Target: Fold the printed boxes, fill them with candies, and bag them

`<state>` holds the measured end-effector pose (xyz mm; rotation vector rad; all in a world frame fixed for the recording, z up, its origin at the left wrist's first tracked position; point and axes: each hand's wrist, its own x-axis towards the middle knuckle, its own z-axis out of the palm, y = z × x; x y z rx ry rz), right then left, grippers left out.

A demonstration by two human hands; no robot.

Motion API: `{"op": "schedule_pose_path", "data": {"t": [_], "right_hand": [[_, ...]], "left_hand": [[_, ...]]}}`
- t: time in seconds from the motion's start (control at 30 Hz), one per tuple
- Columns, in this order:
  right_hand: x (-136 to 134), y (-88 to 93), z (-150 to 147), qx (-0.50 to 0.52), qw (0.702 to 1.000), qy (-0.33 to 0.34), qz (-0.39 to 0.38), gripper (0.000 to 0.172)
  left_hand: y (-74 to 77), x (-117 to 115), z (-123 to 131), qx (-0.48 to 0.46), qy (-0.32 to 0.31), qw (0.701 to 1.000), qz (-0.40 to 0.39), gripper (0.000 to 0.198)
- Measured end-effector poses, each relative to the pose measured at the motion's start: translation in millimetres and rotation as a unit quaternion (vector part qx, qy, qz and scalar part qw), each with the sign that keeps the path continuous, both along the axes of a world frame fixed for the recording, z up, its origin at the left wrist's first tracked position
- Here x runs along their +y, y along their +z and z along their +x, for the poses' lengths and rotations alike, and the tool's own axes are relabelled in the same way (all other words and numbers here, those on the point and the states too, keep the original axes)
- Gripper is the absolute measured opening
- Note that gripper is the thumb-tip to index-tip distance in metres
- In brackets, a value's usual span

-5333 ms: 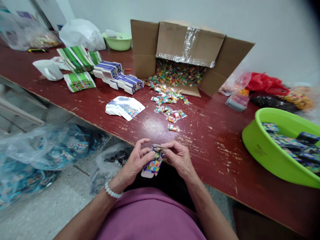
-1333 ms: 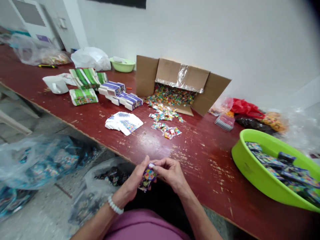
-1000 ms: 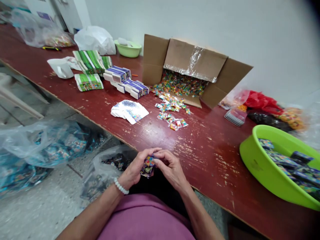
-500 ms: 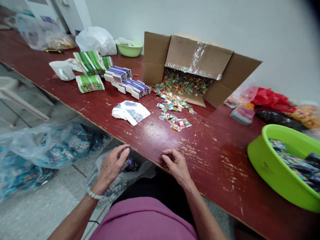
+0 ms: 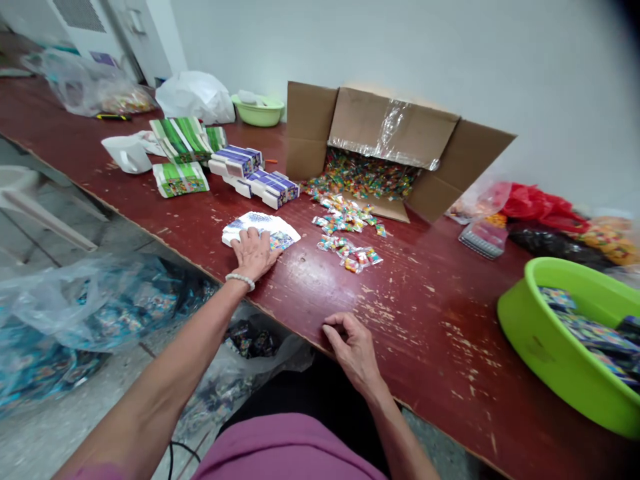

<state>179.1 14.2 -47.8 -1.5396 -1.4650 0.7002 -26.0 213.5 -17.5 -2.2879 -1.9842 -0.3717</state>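
My left hand (image 5: 254,255), a beaded bracelet at its wrist, rests with fingers apart on a fanned pile of flat printed cartons (image 5: 245,222). At the table's front edge, my right hand (image 5: 351,343) has its fingers curled and nothing between thumb and fingertips. Small wrapped candies (image 5: 345,215) lie in a loose trail in front of an open cardboard box (image 5: 393,127) filled with more of them. Behind the pile are banded stacks of purple cartons (image 5: 273,185) and green cartons (image 5: 181,179).
A green tub (image 5: 530,333) of filled packs stands at the right, near a red bag (image 5: 537,203). A white mug (image 5: 127,155), white bag (image 5: 195,97) and pale green bowl (image 5: 259,113) are at the back left. Bags of blue packs (image 5: 135,300) lie below the table edge.
My left hand has moved forward from the table edge onto the fanned cartons. My right hand has stayed almost where it was. The view has tilted slightly.
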Motion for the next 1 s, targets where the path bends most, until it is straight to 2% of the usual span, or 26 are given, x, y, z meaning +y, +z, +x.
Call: {"op": "schedule_pose_path", "data": {"t": [0.13,0.27,0.33,0.43,0.5,0.57,0.63,0.7,0.73,0.77,0.8,0.83,1.0], "right_hand": [[1.1,-0.4,-0.4,0.005,1.0,-0.004,-0.001,0.011],[2.9,-1.9,0.3,0.058,0.998,-0.008,-0.033,0.013],[5.2,-0.5,0.1,0.152,0.985,-0.025,-0.083,0.025],[9.6,8.5,-2.9,0.317,0.939,-0.056,-0.125,0.057],[11.4,17.9,-6.6,0.38,0.917,-0.056,-0.109,0.064],[10.8,27.3,-10.3,0.394,0.914,-0.042,-0.086,0.054],[7.3,35.1,-12.4,0.368,0.926,-0.025,-0.077,0.042],[1.9,41.4,-12.3,0.32,0.943,0.003,-0.091,0.036],[-1.2,44.0,-11.7,0.298,0.949,0.023,-0.1,0.034],[-4.2,46.4,-11.0,0.28,0.953,0.045,-0.106,0.032],[-6.9,48.4,-10.3,0.268,0.955,0.066,-0.106,0.03],[-9.3,50.0,-9.8,0.262,0.956,0.083,-0.099,0.028],[-15.1,50.6,-11.2,0.295,0.945,0.092,-0.108,0.03]], "left_hand": [[1.9,-1.7,-1.5,-0.034,-0.003,0.999,0.014,0.047],[4.3,-17.8,-0.3,-0.206,0.004,0.978,-0.009,0.037],[4.7,-34.9,0.8,-0.269,0.006,0.962,-0.039,0.027],[4.9,-75.7,3.6,-0.344,-0.034,0.934,-0.093,0.025],[7.0,-108.3,6.1,-0.487,-0.075,0.847,-0.201,0.029],[12.2,-137.4,8.7,-0.569,-0.101,0.737,-0.35,0.034],[19.3,-157.5,11.0,-0.596,-0.143,0.608,-0.505,0.038],[25.0,-167.6,13.4,-0.602,-0.18,0.484,-0.608,0.045],[26.3,-170.0,14.7,-0.605,-0.191,0.437,-0.638,0.049],[26.4,-171.5,16.3,-0.607,-0.194,0.405,-0.655,0.05],[25.4,-172.7,18.1,-0.611,-0.193,0.391,-0.661,0.048],[23.5,-174.1,20.2,-0.613,-0.189,0.39,-0.661,0.045],[14.9,-185.8,31.9,-0.63,-0.143,0.44,-0.623,0.034]]}}
